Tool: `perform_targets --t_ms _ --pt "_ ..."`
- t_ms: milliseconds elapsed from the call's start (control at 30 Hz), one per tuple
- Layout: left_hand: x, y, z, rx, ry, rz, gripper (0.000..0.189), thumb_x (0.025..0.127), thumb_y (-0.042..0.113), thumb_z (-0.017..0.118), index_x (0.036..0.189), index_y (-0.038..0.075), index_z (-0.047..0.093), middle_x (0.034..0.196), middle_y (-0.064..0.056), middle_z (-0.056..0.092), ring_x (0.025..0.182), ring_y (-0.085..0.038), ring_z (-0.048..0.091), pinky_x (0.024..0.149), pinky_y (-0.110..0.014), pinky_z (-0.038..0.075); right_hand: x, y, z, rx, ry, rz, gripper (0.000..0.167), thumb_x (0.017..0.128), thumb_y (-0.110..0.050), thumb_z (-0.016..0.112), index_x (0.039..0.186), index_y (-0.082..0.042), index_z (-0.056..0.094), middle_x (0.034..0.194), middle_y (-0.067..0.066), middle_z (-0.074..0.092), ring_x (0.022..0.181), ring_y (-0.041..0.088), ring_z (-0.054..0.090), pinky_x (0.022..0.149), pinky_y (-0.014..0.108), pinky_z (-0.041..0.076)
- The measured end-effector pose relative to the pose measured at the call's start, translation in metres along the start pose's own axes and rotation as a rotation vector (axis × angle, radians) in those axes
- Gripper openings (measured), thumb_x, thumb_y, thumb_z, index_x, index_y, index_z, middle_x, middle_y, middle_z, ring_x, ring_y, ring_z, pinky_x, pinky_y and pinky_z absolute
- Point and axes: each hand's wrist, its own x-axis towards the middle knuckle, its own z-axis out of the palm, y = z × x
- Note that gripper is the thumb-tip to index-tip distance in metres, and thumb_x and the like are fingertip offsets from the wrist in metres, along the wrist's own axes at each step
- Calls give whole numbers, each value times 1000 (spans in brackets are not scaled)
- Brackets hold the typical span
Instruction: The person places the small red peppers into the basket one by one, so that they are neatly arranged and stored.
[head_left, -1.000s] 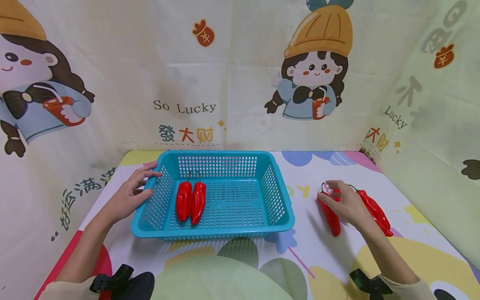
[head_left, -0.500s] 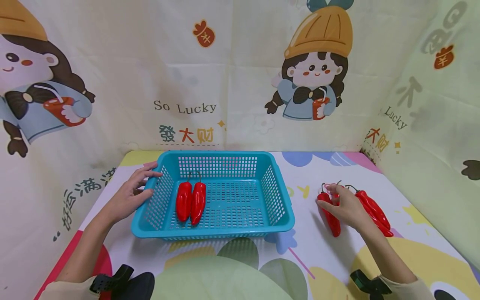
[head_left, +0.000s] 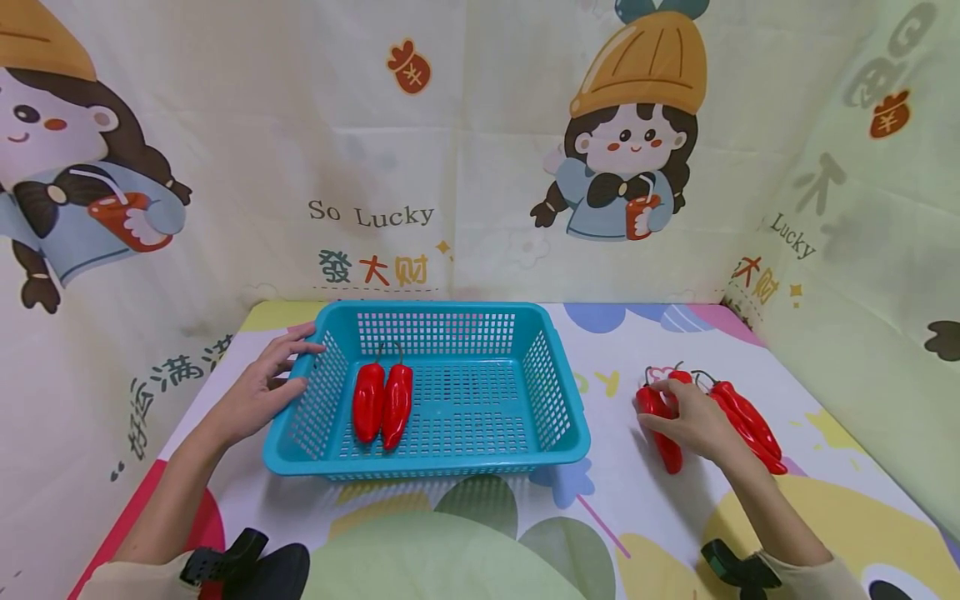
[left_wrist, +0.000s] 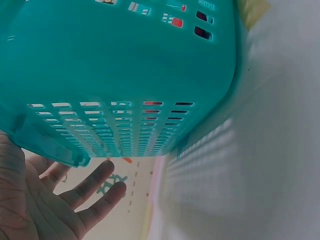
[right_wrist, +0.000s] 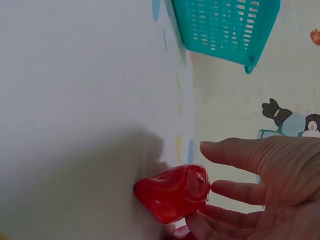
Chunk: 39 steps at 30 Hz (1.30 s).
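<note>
Currently right grip [head_left: 693,418] half-spread round pepper [head_left: 666,450], holding nothing, well apart from basket [head_left: 450,467]; left grip [head_left: 258,392] spread at left rim [head_left: 279,440]

I have smooth, glossy red peppers [head_left: 668,450] before me, a perforated blue basket [head_left: 427,467] of faintly shiny plastic, a smooth, matt printed table cover [head_left: 626,492], a lightly creased backdrop [head_left: 495,167] of matt cloth, and my own matt cloth sleeves [head_left: 138,581].

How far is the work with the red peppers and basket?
Partly done, it seems: two red peppers lie inside the blue basket. In hand: the right hand touches a pepper outside; the left hand is against the basket. Probably remaining: that pepper and the other peppers lying to its right.
</note>
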Motion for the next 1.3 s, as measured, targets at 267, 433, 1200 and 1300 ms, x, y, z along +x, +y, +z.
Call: perform_targets --t_ms 267,433,1200,1300 --pt "0 -1 0 -2 -1 3 57 88 4 68 142 5 52 165 -20 25 136 -51 39 88 -66 55 2 2 1 2 -7 12 69 84 -26 82 137 6 52 124 31 58 112 48 55 71 42 63" --pt "-1 -1 0 0 -1 -4 57 88 4 68 142 5 52 165 -19 25 136 -51 40 87 -65 56 3 1 1 4 -19 13 70 83 -27 83 138 5 52 123 31 59 112 48 55 69 42 63" --pt "0 1 1 -3 1 -5 55 89 3 67 142 4 52 165 -19 24 134 -53 41 86 -65 56 5 2 6 8 -23 21 78 83 -30 83 144 3 49 123 31 60 110 46 57 67 39 63" --pt "0 0 1 -5 4 3 55 89 3 66 142 3 53 165 -20 25 136 -53 39 88 -69 53 4 2 5 11 -9 23 78 84 -32 82 145 2 48 126 33 59 111 48 56 69 40 63"
